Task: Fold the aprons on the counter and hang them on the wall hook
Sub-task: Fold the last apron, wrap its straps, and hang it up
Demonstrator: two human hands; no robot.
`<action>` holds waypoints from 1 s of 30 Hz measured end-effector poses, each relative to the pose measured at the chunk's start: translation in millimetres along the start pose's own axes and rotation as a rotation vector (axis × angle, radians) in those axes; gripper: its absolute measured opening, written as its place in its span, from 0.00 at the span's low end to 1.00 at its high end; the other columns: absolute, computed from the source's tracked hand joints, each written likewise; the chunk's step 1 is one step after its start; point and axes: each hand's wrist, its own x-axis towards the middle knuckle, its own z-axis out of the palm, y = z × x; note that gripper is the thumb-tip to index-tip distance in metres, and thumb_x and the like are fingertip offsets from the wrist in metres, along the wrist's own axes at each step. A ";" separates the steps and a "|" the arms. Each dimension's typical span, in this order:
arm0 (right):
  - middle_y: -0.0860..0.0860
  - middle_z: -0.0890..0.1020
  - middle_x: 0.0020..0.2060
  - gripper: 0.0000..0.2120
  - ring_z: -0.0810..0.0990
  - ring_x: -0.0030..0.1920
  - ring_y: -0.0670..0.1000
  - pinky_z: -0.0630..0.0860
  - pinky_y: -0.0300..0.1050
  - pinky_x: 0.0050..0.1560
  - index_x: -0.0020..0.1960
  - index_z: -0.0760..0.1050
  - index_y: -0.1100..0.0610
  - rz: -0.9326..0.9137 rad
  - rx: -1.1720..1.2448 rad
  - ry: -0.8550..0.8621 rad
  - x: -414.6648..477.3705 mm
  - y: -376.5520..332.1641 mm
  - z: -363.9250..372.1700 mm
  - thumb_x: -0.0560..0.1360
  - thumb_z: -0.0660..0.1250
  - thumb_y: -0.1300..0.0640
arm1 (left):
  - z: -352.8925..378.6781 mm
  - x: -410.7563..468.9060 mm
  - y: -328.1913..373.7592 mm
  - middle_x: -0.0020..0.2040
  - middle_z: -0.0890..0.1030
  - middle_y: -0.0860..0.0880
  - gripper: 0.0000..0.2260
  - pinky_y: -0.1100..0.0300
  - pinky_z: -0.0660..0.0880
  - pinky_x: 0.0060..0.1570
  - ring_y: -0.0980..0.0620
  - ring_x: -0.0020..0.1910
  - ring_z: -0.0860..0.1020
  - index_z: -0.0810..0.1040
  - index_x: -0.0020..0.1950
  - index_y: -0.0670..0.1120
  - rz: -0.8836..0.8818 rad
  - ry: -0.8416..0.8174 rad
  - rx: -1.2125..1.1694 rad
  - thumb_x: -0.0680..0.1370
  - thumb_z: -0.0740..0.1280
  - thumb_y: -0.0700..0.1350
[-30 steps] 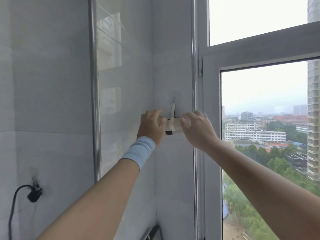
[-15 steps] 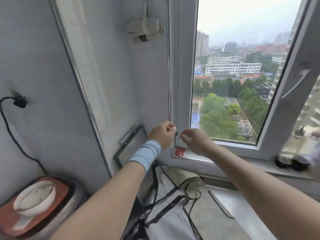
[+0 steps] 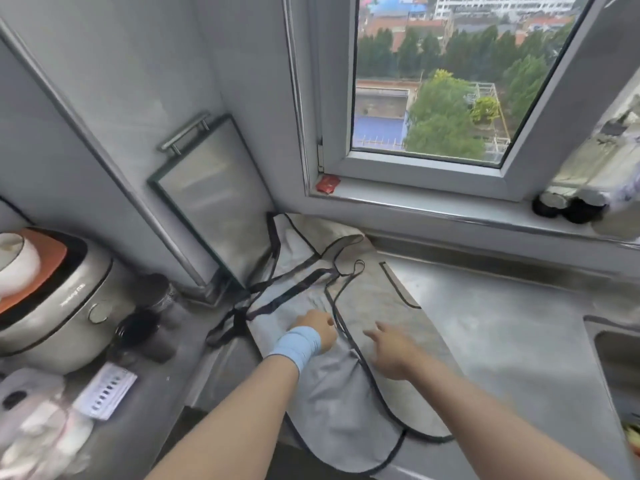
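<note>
now, aprons [image 3: 346,393]: we see them spread grey on the tabletop [image 3: 502,341]
left hand [image 3: 315,329]: curled fingers on them; grip we cannot tell
right hand [image 3: 393,353]: fingers wide over them

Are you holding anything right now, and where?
Right hand: nothing, fingers spread. Left hand curls onto the apron by its dark edge trim; grip unclear.

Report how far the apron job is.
Done: nothing visibly; the grey black-trimmed aprons lie spread, unfolded, on the steel counter. In hand: left hand rests on the fabric, grip unclear; right hand hovers open above it. Left: all folding and hanging.
</note>
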 end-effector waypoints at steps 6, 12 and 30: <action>0.53 0.52 0.79 0.40 0.59 0.76 0.56 0.67 0.54 0.69 0.79 0.50 0.47 -0.035 -0.107 -0.078 -10.5 70.1 37.5 0.72 0.63 0.43 | 86.6 20.4 0.7 0.80 0.41 0.48 0.34 0.42 0.52 0.74 0.40 0.78 0.44 0.48 0.79 0.57 -0.137 -0.158 0.079 0.77 0.59 0.61; 0.55 0.69 0.69 0.51 0.72 0.67 0.57 0.72 0.54 0.62 0.80 0.45 0.46 -0.070 -0.184 -0.015 -34.3 71.3 35.2 0.67 0.61 0.25 | 89.6 22.3 -5.9 0.80 0.43 0.48 0.36 0.43 0.52 0.75 0.43 0.79 0.42 0.51 0.79 0.56 -0.090 -0.061 0.089 0.75 0.64 0.60; 0.57 0.83 0.44 0.10 0.80 0.47 0.60 0.73 0.47 0.44 0.45 0.79 0.55 0.317 0.374 0.365 -37.7 42.2 40.2 0.75 0.59 0.59 | 136.6 -31.5 -18.6 0.58 0.79 0.50 0.13 0.57 0.73 0.52 0.46 0.56 0.78 0.76 0.56 0.52 0.158 -0.025 0.097 0.74 0.66 0.38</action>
